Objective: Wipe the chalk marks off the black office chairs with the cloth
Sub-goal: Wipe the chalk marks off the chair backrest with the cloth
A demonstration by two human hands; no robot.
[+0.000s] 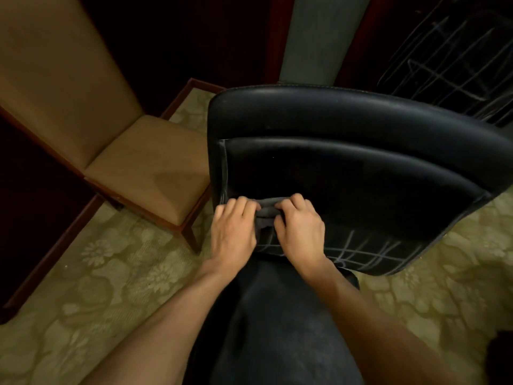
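A black leather office chair (347, 129) stands in front of me, seen from behind its backrest. White chalk lines (369, 252) form a grid on the lower back panel, and a faint line runs down its left edge. A dark grey cloth (268, 211) is bunched against the lower panel. My left hand (234, 226) and my right hand (298, 225) grip it from either side, fingers curled over the fabric. A second black chair (449, 59) at the upper right carries several chalk scribbles.
A tan upholstered wooden chair (133, 165) stands close on the left, its leg near the office chair. Dark wooden furniture lines the left edge and back. A pale column (319, 37) rises behind. Patterned carpet (105, 273) covers the floor. My dark-trousered legs fill the bottom centre.
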